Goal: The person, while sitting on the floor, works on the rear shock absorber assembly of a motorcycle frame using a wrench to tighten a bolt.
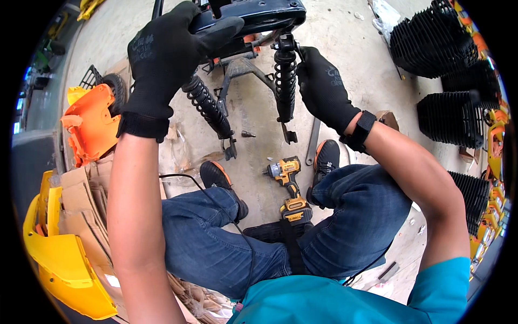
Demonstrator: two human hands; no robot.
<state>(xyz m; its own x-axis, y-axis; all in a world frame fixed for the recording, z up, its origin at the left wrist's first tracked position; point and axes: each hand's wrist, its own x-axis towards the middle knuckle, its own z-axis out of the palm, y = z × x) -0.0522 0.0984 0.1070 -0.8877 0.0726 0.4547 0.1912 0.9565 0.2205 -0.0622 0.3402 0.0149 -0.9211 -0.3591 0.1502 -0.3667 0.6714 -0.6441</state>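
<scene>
A black metal frame (259, 16) stands in front of me at the top of the view. My left hand (162, 54), in a black glove, is closed over its left side, the thumb laid along the frame. Two coil-spring shock absorbers hang from it: the left shock absorber (208, 107) leans outward at its top, and the right shock absorber (285, 81) is nearly upright. At the upper mount of the right one, my gloved right hand (325, 89) has its fingers curled together. What they pinch is hidden. Both lower brackets hang free above the floor.
A yellow cordless impact wrench (288, 175) lies between my feet, near a long wrench (313, 141) and a small dark socket (248, 134). Left are an orange plastic panel (89, 127), flattened cardboard (81, 200) and a yellow panel (70, 259). Stacked black baskets (431, 43) stand right.
</scene>
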